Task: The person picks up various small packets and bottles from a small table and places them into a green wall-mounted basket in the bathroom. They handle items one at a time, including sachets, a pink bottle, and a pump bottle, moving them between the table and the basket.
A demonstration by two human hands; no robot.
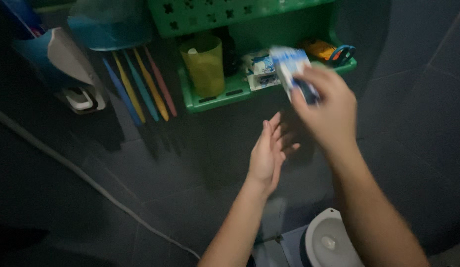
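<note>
My right hand (328, 111) is raised in front of a green wall shelf (212, 99) and grips a small blue and white packet (290, 66) at its lower end. The packet is blurred. My left hand (269, 151) hangs open just below and to the left, fingers apart, palm turned toward the right hand, holding nothing. On the shelf stand a yellow-green cup (204, 64), a white and blue box (262, 71) and an orange object (320, 49).
Several coloured toothbrushes (141, 84) hang from a blue holder (109, 27) at the upper left, next to a blue and white dispenser (62, 64). A white hose (81, 173) crosses the dark tiled wall. A white round basin (328, 240) sits at the bottom.
</note>
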